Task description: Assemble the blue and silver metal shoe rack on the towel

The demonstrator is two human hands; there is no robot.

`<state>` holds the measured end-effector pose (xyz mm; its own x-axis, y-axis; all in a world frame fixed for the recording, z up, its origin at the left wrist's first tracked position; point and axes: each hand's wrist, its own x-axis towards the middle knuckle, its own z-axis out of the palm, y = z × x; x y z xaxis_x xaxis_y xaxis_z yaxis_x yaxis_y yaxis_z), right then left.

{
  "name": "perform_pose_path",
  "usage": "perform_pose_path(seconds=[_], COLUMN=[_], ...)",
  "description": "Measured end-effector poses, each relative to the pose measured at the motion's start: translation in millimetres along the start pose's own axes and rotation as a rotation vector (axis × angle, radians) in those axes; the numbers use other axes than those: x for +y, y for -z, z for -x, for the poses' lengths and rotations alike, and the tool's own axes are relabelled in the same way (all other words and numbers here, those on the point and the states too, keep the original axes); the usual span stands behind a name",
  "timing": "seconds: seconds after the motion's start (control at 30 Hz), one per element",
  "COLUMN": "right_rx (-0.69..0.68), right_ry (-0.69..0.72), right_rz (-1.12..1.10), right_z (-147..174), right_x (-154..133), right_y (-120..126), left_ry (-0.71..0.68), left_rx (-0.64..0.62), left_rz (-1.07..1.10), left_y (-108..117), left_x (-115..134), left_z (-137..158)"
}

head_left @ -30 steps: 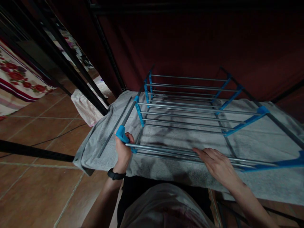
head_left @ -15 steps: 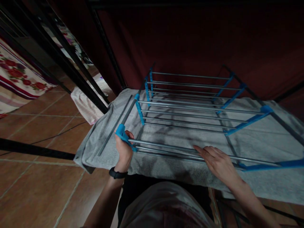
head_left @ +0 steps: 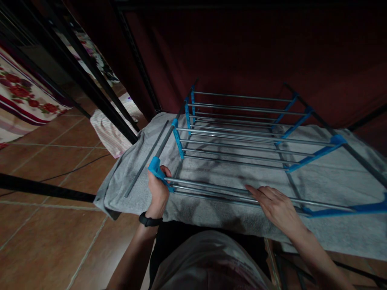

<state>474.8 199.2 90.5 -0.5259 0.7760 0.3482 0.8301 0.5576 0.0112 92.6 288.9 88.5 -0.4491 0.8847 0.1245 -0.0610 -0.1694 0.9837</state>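
Observation:
A metal rack (head_left: 229,133) with grey tubes and blue plastic brackets lies on a grey cloth in front of me. My left hand (head_left: 158,189) is closed round the blue bracket (head_left: 155,166) at the rack's near left corner, and I wear a black band on that wrist. My right hand (head_left: 275,205) is wrapped over the near metal bars (head_left: 208,187), right of their middle; its fingertips are partly hidden behind the bars. A loose grey tube (head_left: 146,159) lies on the cloth, left of the rack.
The grey cloth (head_left: 347,237) covers the surface under the rack. Behind it hangs a dark red curtain (head_left: 242,48). Black metal posts (head_left: 75,76) stand at the left, with a striped cloth (head_left: 105,135) and a cable (head_left: 72,172) over the tiled floor (head_left: 54,245).
Almost nothing differs. The blue bracket in my left hand has shifted very slightly; both hands keep their places on the rack.

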Motion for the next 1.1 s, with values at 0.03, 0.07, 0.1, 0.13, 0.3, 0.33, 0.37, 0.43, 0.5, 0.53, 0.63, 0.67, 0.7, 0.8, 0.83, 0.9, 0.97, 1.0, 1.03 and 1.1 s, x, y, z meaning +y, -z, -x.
perform_pose_path(seconds=[0.03,0.07,0.1,0.13,0.3,0.33,0.37,0.43,0.5,0.53,0.63,0.67,0.7,0.8,0.83,0.9,0.97,1.0,1.03,1.1], right_rx=[-0.003,-0.008,-0.012,-0.015,-0.023,-0.023,-0.024,-0.025,-0.027,-0.026,-0.027,-0.029,-0.030,-0.028,-0.028,-0.022,-0.008,0.002,0.009,0.014], right_ry=[-0.002,-0.004,-0.005,-0.006,-0.001,0.000,0.002,0.005,0.006,0.005,-0.001,-0.002,-0.003,-0.003,-0.001,0.009,0.021,0.024,0.025,0.019], right_rz=[-0.004,-0.007,-0.008,-0.007,0.001,0.002,0.001,-0.004,-0.011,-0.014,-0.017,-0.017,-0.017,-0.014,-0.009,0.001,0.007,0.009,0.009,0.011], right_z=[-0.3,-0.5,-0.7,-0.9,0.0,0.3,0.5,1.0,1.2,1.3,1.3,1.3,1.2,0.7,0.5,0.0,-0.5,-0.7,-0.8,-1.0], right_x=[-0.6,-1.1,-1.4,-1.6,-0.2,0.3,0.7,1.3,1.7,1.8,2.0,2.1,2.1,2.1,2.1,2.1,2.1,2.1,2.0,1.6], right_y=[0.8,1.6,2.3,2.8,1.9,1.4,0.9,0.1,-0.5,-0.7,-1.2,-1.3,-1.4,-1.3,-1.2,-1.0,-0.9,-0.8,-0.9,-0.9], left_ry=[0.000,0.001,0.001,0.003,-0.002,-0.009,-0.018,-0.030,-0.031,-0.028,-0.011,-0.007,-0.001,-0.001,-0.005,-0.010,-0.013,-0.013,-0.011,0.005], left_rx=[0.002,0.003,0.005,0.006,0.020,0.022,0.020,0.012,0.006,0.004,0.013,0.018,0.021,0.021,0.015,-0.002,-0.006,-0.005,-0.002,-0.007], left_rz=[0.003,0.003,0.004,0.001,-0.026,-0.024,-0.020,-0.013,-0.012,-0.011,-0.009,-0.013,-0.017,-0.041,-0.047,-0.059,-0.063,-0.062,-0.061,-0.047], left_y=[0.0,0.0,-0.2,-0.3,-0.2,-0.1,0.0,-0.2,-0.8,-1.2,-2.7,-3.1,-3.4,-3.7,-3.6,-3.4,-3.5,-3.7,-4.0,-4.7], left_x=[0.0,0.1,0.4,0.6,-0.1,-0.9,-1.6,-2.5,-2.4,-1.9,0.7,1.7,2.6,4.2,4.3,4.1,4.1,4.4,4.9,6.3], left_z=[0.1,0.1,0.1,0.0,-1.2,-1.6,-1.9,-2.5,-2.6,-2.5,-1.7,-1.3,-1.0,-0.1,0.0,0.2,0.4,0.5,0.6,0.8])
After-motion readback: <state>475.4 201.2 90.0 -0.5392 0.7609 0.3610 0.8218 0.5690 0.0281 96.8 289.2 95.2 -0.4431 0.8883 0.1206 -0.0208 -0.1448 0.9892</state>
